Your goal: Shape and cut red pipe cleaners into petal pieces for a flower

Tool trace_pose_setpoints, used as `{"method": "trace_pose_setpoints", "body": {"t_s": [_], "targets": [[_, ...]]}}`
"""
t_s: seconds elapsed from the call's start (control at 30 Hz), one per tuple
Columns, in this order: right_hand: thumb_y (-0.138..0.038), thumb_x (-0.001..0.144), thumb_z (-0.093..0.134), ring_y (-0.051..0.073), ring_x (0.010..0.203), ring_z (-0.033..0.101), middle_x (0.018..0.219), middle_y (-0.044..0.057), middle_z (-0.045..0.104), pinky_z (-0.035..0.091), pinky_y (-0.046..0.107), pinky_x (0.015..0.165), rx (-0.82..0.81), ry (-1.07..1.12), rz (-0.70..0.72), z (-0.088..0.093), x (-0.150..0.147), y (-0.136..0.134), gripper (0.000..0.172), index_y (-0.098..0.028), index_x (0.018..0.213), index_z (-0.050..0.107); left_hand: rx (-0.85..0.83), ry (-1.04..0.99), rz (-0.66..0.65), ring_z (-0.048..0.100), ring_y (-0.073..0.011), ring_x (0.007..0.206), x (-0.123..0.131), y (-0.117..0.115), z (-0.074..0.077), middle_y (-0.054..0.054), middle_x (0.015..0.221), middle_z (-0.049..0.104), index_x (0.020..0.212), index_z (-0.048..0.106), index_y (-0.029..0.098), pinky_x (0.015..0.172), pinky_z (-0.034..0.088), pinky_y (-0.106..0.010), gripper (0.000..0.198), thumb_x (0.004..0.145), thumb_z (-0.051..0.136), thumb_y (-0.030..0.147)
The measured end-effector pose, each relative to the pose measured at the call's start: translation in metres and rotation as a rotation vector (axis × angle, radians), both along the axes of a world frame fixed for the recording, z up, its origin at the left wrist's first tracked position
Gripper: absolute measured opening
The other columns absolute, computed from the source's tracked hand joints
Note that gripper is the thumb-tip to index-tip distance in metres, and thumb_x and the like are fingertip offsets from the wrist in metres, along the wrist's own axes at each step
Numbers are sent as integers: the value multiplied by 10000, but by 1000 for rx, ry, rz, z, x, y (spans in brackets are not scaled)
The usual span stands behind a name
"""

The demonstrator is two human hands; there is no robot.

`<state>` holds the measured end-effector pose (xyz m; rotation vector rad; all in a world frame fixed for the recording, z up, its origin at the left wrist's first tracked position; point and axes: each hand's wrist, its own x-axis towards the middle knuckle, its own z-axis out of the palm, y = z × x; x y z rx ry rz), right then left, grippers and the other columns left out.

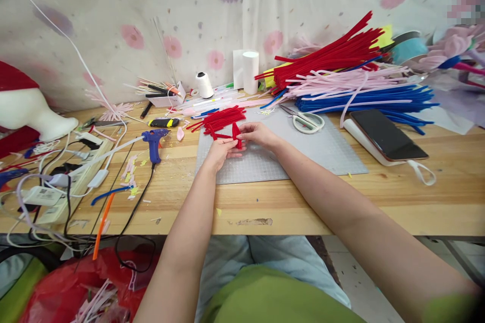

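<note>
Both my hands meet over the grey cutting mat (261, 169) and hold a bent red pipe cleaner (235, 132), folded into a small pointed loop. My left hand (223, 152) grips its lower part from the left, with a red strand reaching out leftward above the fingers. From the right, my right hand (255, 133) pinches the loop's side between thumb and fingers. Just behind them lies a bundle of short red pipe cleaners (223, 118). Scissors (306, 121) with pale handles rest on the mat to the right.
Long red (329, 58), pink and blue pipe cleaners (364, 100) are piled at the back right, near a phone (386, 133). To the left are a blue glue gun (153, 144), a yellow-black utility knife (163, 122), cables and a power strip (71, 181). A thread spool (204, 86) stands behind.
</note>
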<state>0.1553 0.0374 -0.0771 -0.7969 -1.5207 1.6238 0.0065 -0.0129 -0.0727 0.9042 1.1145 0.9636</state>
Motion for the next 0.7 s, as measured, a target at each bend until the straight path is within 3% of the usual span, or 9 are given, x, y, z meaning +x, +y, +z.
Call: {"method": "trace_pose_setpoints", "body": {"t_s": [0.17,0.33,0.47,0.57,0.7], "targets": [[-240,515,750,54,479,457,548,-30,571,350,196,466,15,-18,-104,-6,-4,1,223,-140,660,614,-3,-10,-19,656,-164,672,-1,0,-1,-96,745,678,791,639,76,611,530,-287,122,740,607,183],[-265,529,758,41,469,428,540,-35,548,311,194,451,-146,61,-117,-9,-5,-1,238,-133,605,575,-9,-11,-18,611,-112,604,-2,0,0,-51,671,645,757,631,82,646,541,-308,117,736,617,196],[-254,520,775,32,447,408,535,-40,541,249,187,416,-299,130,46,-6,-2,-3,277,-131,613,545,-11,2,-34,593,-101,591,-2,-1,0,-41,651,631,755,632,81,654,543,-309,127,713,642,200],[-284,567,761,47,472,451,578,-15,577,241,187,415,-302,156,184,-2,-2,-6,280,-121,701,576,-8,20,-55,598,-110,590,-2,-2,1,-49,662,634,746,629,77,635,541,-311,140,705,649,209],[-309,602,744,51,475,451,566,-2,573,240,194,420,-265,138,192,-1,-2,-7,271,-106,686,585,17,42,-107,622,-134,660,-4,-3,3,-80,764,651,778,623,77,633,534,-309,219,704,650,281]]}}
